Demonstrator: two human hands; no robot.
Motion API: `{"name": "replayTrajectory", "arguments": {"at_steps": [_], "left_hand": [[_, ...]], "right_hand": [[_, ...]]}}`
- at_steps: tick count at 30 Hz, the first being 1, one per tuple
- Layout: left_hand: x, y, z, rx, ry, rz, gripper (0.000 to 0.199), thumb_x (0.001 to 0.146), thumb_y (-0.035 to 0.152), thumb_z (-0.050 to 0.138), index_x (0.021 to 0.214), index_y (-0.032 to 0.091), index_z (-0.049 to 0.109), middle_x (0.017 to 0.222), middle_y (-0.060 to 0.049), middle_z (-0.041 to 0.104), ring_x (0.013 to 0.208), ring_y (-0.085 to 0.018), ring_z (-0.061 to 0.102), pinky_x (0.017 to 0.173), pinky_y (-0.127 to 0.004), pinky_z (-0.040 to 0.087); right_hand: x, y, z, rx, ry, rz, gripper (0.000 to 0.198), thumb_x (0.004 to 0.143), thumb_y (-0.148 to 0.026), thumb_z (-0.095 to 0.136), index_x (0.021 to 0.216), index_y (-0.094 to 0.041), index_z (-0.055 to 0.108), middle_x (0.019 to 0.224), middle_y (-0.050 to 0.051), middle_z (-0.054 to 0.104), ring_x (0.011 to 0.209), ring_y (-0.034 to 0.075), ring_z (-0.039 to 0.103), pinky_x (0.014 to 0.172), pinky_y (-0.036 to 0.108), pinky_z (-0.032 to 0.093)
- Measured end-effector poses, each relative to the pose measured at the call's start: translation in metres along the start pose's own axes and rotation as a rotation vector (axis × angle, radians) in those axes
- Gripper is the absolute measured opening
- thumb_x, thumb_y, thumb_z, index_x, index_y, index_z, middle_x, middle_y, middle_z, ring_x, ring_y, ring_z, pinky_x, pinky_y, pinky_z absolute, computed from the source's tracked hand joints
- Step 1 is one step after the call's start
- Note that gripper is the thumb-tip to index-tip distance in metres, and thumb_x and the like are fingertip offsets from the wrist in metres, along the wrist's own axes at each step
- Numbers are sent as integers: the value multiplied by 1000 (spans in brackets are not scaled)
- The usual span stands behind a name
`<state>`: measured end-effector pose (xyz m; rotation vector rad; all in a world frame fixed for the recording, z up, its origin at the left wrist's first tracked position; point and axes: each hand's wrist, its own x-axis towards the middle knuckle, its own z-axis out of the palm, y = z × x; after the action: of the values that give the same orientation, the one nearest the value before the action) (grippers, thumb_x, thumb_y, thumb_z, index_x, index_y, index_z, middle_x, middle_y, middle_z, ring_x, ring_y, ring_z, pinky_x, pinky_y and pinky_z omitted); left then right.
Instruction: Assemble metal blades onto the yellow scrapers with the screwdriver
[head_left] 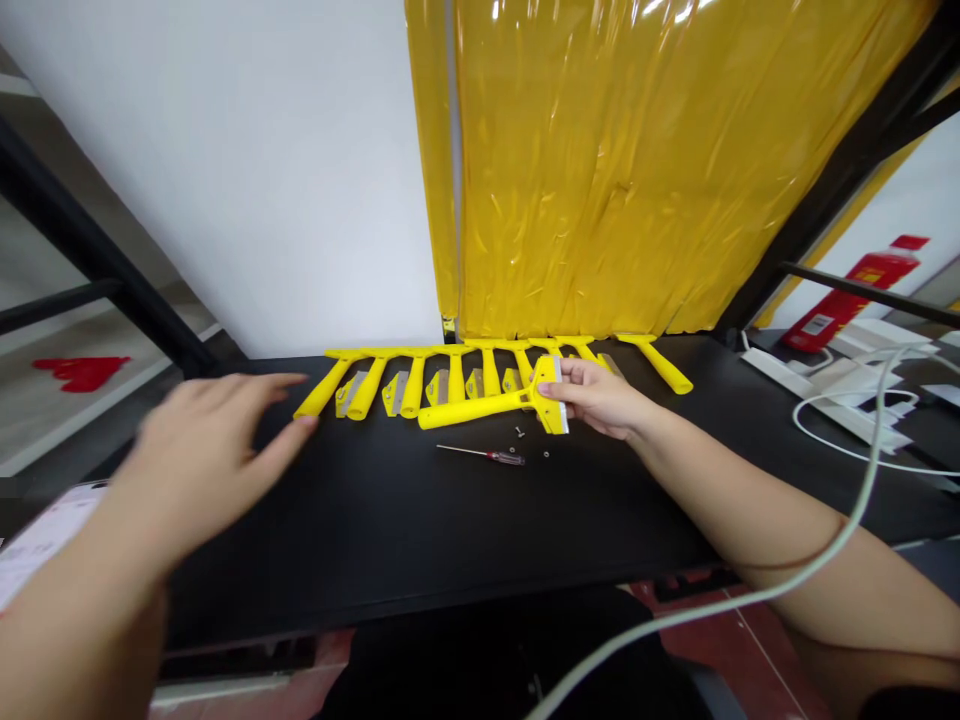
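My right hand (600, 395) grips a yellow scraper (480, 408) by its head, and the handle points left above the table. A pale blade edge shows along the head's right side. My left hand (217, 440), a little blurred, is open with thumb and fingers apart, close to the leftmost yellow scraper handle (321, 390). Several yellow handles lie in a row at the back, with small yellow blade holders (395, 393) between them. In front of the row are a screwdriver (504, 458) with a dark red handle, a small screw (519, 432) and tiny nuts (546, 455).
The black tabletop (360, 540) ends at a front edge near my body. A white cable (840, 545) crosses over my right forearm. To the right stands a red bottle (855, 290) by white power strips (825, 385). At left lies a phone (45, 540). Behind hangs yellow plastic sheeting (637, 180).
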<state>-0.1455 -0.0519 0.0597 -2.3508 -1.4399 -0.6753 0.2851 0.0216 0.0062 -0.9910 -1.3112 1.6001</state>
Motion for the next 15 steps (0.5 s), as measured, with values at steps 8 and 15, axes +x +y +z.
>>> {"name": "replayTrajectory", "arguments": {"at_steps": [8, 15], "left_hand": [[66, 124, 63, -135, -252, 446, 43, 104, 37, 56, 146, 26, 56, 129, -9, 68, 118, -29, 65, 98, -46, 56], [51, 126, 101, -36, -213, 521, 42, 109, 23, 44, 151, 24, 52, 110, -3, 72, 85, -19, 73, 68, -33, 60]], "right_hand": [[0, 14, 14, -15, -133, -55, 42, 67, -31, 98, 97, -19, 71, 85, 0, 76, 70, 12, 71, 63, 21, 59], [-4, 18, 23, -122, -229, -90, 35, 78, -37, 92, 99, -19, 70, 89, 1, 75, 77, 14, 69, 68, 25, 58]]}}
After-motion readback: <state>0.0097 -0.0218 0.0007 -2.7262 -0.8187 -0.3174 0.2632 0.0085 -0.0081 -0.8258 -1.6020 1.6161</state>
